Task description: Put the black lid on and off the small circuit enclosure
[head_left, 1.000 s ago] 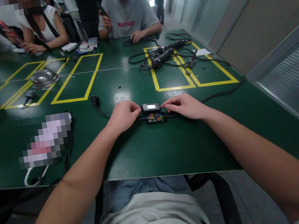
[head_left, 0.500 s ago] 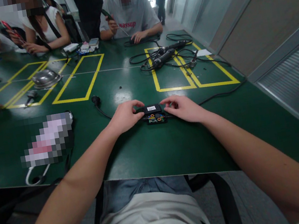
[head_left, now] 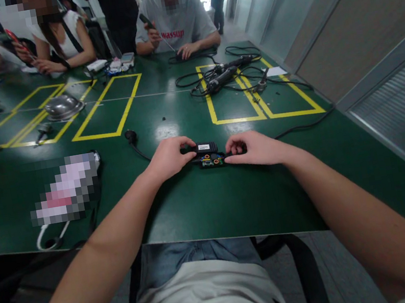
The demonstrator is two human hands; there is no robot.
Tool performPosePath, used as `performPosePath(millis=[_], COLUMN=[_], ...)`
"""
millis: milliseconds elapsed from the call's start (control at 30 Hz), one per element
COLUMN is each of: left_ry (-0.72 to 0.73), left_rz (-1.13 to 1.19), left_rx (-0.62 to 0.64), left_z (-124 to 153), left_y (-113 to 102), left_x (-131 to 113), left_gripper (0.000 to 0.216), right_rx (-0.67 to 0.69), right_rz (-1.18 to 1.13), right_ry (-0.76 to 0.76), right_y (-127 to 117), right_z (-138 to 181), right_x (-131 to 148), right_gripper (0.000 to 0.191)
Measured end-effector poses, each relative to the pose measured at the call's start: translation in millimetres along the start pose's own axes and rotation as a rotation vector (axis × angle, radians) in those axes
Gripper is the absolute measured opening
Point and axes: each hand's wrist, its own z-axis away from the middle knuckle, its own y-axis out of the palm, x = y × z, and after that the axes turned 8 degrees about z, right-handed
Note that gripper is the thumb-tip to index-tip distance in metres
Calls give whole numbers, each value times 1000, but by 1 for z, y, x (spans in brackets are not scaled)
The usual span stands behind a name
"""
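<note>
A small black plastic cover [head_left: 211, 147] with a white label is pinched at its left end by my left hand [head_left: 171, 159], fingers closed. Just in front of it lies an open black case [head_left: 212, 165], its circuit board and copper-coloured coils showing. My right hand [head_left: 256, 148] is closed at the case's right end, thumb and fingers around the black cable there; the exact grip is partly hidden. One black cord leads out left to a plug [head_left: 130, 136], another runs off right [head_left: 303, 128] behind my right hand.
A phone-like object [head_left: 64, 187], blurred out, lies at the left with a white loop. Black corded tools [head_left: 221, 80] sit tangled at the back right. A metal bowl [head_left: 63, 107] stands back left. Across the green table [head_left: 204, 208], people sit working.
My right hand has shifted right and slightly down, off the cover's end to the cable. The cover has slid slightly left. Another person's hand has left the far left edge.
</note>
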Motion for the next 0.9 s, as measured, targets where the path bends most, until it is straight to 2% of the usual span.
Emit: performPosePath(millis=[133,267,433,633,733,900], left_ry=[39,91,144,320,330,336], left_rz=[14,-2,27,99,63,30], left_rx=[32,81,13,163,204,207], left_z=[0,-1,4,12,12,13], left_y=[-1,-1,-5,-8,-6,-4], left_x=[-1,-2,-8,-13,-12,-12], left_gripper=[45,35,37,39,40,40], right_rx=[38,45,39,24,24,11], right_rz=[59,64,55,71,58,-24], right_ry=[-17,-39,-50,-51,-52,-98], right_y=[-3,-1,-1,-1,-1,2], right_z=[3,2,2,3,3,1], right_x=[0,-2,-2,1,1,1], right_gripper=[37,38,32,34,41,45])
